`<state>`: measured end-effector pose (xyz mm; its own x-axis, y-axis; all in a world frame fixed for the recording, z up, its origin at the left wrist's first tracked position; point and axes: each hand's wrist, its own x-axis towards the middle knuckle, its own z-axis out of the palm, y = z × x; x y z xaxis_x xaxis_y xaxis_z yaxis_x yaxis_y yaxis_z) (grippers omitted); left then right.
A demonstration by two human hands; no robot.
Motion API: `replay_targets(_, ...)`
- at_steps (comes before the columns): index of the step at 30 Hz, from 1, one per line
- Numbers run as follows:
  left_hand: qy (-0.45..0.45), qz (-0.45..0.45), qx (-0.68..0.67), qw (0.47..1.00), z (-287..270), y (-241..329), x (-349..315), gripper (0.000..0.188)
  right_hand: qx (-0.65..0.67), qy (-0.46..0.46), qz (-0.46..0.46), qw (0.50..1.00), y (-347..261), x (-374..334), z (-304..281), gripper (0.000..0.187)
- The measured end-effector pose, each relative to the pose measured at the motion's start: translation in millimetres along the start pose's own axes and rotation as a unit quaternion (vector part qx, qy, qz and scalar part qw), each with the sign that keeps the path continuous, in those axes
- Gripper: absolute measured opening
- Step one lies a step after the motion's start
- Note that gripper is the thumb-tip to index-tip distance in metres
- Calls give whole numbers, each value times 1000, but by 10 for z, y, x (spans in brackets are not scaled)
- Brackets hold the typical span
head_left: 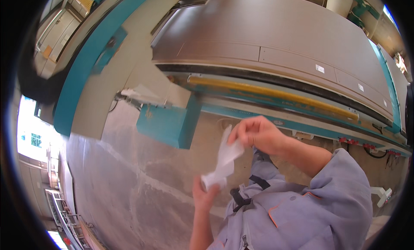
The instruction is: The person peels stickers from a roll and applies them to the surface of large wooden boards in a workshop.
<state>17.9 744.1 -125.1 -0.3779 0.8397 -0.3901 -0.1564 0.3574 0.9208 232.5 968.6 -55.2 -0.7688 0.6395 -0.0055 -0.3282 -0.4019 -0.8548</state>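
My left hand (205, 194) is wrapped around a small roll of white labels (214, 179), in front of my body. From it a loose white strip (230, 154) runs up to my right hand (258, 135), which pinches its upper end between thumb and fingers. The strip is bent and slightly blurred, and any print on it cannot be made out. Both hands are held above the floor, short of the machine's near edge.
Grey-brown panels (276, 30) with small white stickers (319, 68) lie on the machine bed beyond a yellow bar (276, 94). A teal and cream machine housing (168, 125) juts out on the left. Red knobs (352, 142) line the bed's near side at right. The floor (142, 181) is concrete.
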Motion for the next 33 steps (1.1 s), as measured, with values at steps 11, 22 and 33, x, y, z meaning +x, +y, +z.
replay_targets(11, 202, -306, -13, 930, 851, -996, 578, 51, -57, 474, -182, 859, -640, 1979, -3884, 11)
replay_targets(22, 75, -478, 85, 871, 1256, -1483, 1491, 88, -262, 387, -246, 849, -690, 2527, -4437, 6)
replay_targets(33, 104, -460, 91, 877, 1349, -684, 1930, 88, -692, 3, -182, 698, -325, 3806, -4239, 32)
